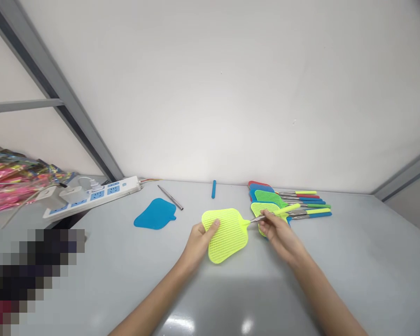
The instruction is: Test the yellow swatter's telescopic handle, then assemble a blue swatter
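Note:
My left hand [198, 242] grips the edge of a neon yellow plastic fly swatter head [228, 235], with the thumb on top of the mesh. My right hand [276, 228] holds a steel fly swatter shaft [266, 215] with a yellow grip [287, 209], its tip meeting the neck of that head. Just behind my right hand lies a fanned pile of assembled fly swatters [268, 198] in red, blue, green and yellow. A blue swatter head [154, 214], a bare steel rod [170, 197] and a small blue grip [213, 189] lie on the table.
A white power strip [91, 198] with a plugged-in white adapter sits at the left of the grey table [353, 261]. Beyond it is a pink, shiny wrapped bundle [10, 179]. A pixelated patch covers the lower left corner. A white wall rises behind the table.

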`<state>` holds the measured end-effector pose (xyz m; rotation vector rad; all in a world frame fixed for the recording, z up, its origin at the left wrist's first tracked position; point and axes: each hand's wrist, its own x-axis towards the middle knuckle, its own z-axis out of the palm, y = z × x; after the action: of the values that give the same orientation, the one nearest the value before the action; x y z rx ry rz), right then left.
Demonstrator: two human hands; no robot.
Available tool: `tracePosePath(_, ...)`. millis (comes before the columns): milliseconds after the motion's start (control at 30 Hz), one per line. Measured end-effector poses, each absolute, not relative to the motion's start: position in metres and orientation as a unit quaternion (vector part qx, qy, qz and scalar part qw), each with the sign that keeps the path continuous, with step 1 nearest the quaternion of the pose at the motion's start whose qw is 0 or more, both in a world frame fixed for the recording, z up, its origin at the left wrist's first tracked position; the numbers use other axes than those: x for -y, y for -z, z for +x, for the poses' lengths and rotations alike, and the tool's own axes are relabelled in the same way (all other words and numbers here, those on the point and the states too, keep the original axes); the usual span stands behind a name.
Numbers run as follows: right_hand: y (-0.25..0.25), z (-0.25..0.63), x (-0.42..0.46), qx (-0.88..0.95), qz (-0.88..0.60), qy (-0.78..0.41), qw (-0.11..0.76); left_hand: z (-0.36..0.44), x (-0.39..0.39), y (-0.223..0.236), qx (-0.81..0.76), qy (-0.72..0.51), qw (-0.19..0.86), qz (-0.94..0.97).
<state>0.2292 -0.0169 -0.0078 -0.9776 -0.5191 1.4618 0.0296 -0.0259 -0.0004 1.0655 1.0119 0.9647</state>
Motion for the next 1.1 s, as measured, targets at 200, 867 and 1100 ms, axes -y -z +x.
tracePosePath(200, 0.013, 0.313, 0.001, 0.211, -0.471, -0.579, 0.631, 0.003, 0.003, 0.002, -0.579, -0.423, 0.321, 0.618)
tracePosePath(867, 0.034, 0.329, -0.005, 0.165, -0.562, -0.345, 0.733, -0.055, -0.029, 0.032, -0.671, -0.284, 0.021, 0.685)
tracePosePath(1100, 0.032, 0.313, -0.008, 0.154, -0.553, -0.347, 0.742, -0.019, -0.013, 0.034, -0.618, -0.281, 0.038, 0.733)
